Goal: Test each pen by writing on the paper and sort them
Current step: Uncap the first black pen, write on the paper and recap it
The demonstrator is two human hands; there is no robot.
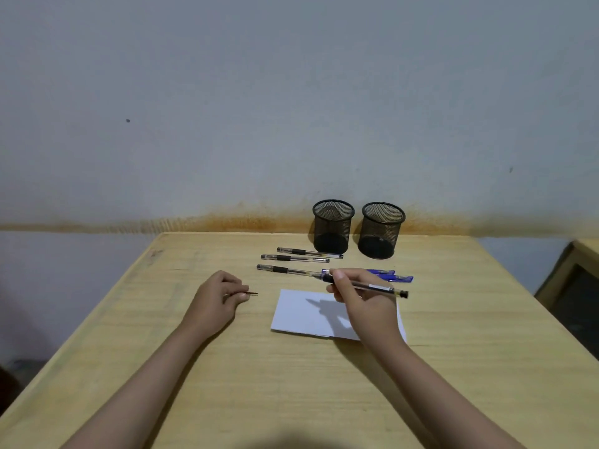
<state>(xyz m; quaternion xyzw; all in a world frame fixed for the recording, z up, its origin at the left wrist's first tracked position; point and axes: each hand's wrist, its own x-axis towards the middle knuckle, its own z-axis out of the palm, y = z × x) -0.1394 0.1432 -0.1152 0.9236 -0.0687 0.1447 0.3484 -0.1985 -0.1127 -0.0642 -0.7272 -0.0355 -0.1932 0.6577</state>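
Observation:
My right hand (359, 296) holds a clear pen with a black grip (376, 287) above the top edge of the white paper (303, 315), its tip pointing left. My left hand (218, 296) rests on the table left of the paper, fingers closed on a thin dark pen cap (251, 293) that pokes out to the right. Three more clear black pens (293, 258) lie in a row behind the paper. Two blue pens (393, 276) lie to their right, partly hidden by my right hand. Two black mesh cups (332, 226) (381, 230) stand side by side at the back.
The wooden table (227, 367) ends at the grey wall just behind the cups. Its left edge runs diagonally at the lower left. Another piece of wooden furniture (573, 280) stands off the right side.

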